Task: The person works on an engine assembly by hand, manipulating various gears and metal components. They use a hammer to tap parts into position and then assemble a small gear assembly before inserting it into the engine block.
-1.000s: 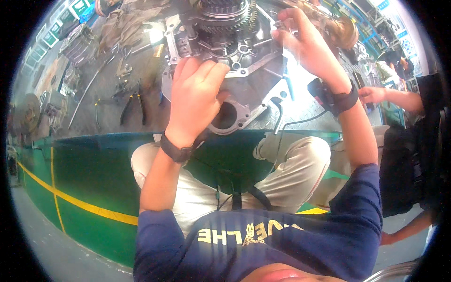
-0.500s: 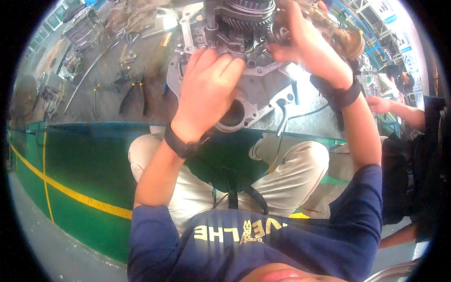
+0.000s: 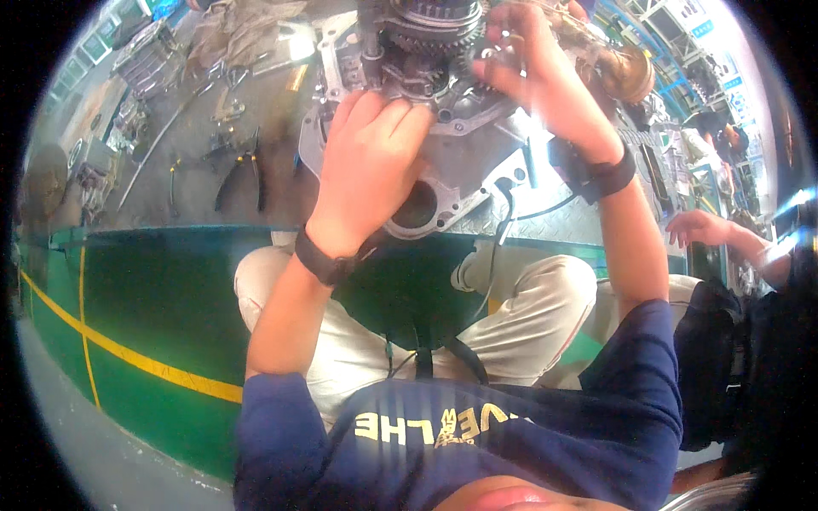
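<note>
A grey cast gearbox housing (image 3: 477, 157) lies on the metal bench in front of me, with a round hole near its close edge. Toothed gears (image 3: 436, 38) stand stacked on its far side. My left hand (image 3: 372, 157) is closed over the housing's near left part, fingers curled under; whatever they grip is hidden. Beside the gears, my right hand (image 3: 541, 81) curls its thumb and fingers around a small shiny metal part (image 3: 509, 41). Glare and blur conceal that part's exact kind.
Left of the housing lie black-handled pliers (image 3: 241, 180) and a long thin rod (image 3: 162, 136). Cloth (image 3: 256, 34) and another casting (image 3: 149, 60) sit farther back. A cable (image 3: 545, 209) hangs over the bench edge. At right, a co-worker's hand (image 3: 703, 228) reaches in.
My right hand has shifted slightly left and up beside the gears. My left hand stays on the housing. The co-worker's hand has moved lower, and the whole view has shifted a little.
</note>
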### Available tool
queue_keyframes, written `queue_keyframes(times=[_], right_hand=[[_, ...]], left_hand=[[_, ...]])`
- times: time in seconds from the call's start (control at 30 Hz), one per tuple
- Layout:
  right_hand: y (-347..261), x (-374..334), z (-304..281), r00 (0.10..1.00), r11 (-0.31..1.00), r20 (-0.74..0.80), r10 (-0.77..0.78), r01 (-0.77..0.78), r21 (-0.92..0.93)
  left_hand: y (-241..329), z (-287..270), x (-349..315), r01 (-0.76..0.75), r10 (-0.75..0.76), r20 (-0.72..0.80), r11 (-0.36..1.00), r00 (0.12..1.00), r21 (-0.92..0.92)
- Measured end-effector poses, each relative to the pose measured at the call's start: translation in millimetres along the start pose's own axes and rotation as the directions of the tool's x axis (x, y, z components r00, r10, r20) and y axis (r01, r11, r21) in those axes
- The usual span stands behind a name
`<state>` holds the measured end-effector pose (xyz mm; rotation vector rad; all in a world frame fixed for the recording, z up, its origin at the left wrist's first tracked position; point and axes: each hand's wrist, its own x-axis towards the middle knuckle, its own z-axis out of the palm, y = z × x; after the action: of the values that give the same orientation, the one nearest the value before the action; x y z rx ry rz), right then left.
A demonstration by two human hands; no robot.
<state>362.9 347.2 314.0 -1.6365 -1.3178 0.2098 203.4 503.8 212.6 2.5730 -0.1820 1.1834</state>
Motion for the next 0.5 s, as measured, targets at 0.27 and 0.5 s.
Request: queue_keyframes(times=[0.27, 0.5], right_hand=[[32.7, -23.3, -1.8, 0.959, 0.921, -0.276, -0.066, -0.048, -0.386], [18.3, -14.0, -10.2, 0.951, 0.941, -0.227, 0.212, -0.136, 0.31]], left_hand=[[6.9, -0.4, 1.8, 0.015, -0.015, 0.026, 1.0, 1.0, 0.013], [4.7, 5.0, 1.8, 0.017, -0.018, 0.05, 0.999, 0.999, 0.03]])
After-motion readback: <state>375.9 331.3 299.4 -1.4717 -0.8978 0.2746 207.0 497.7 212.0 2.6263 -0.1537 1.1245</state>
